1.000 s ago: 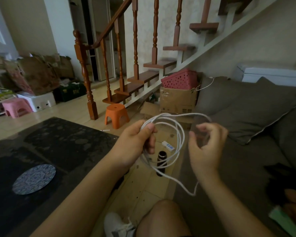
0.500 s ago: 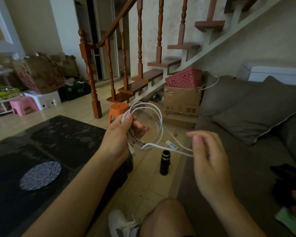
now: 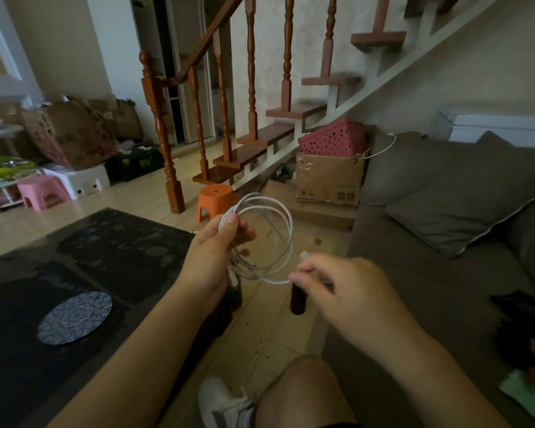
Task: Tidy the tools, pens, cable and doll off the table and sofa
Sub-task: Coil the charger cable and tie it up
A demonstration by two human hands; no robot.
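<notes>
A white cable (image 3: 286,222) is wound into several loops in front of me. My left hand (image 3: 212,254) grips the coil on its left side, thumb on top. My right hand (image 3: 342,288) pinches the cable's free end, whose white plug shows just above the fingers. At the far right edge of the grey sofa (image 3: 414,273) lies a doll (image 3: 528,341) with black hair and a green garment, only partly in view. The black table (image 3: 74,273) stands to my left.
A round patterned coaster (image 3: 74,316) lies on the table. On the floor between table and sofa stands a dark bottle (image 3: 297,299), with an orange stool (image 3: 215,201) beyond it. A cardboard box (image 3: 328,177) with a pink basket sits by the stairs. My knee and shoe are below.
My right hand has drawn the loose end in towards the coil and now pinches it near the plug. The left hand has kept its grip on the loops.
</notes>
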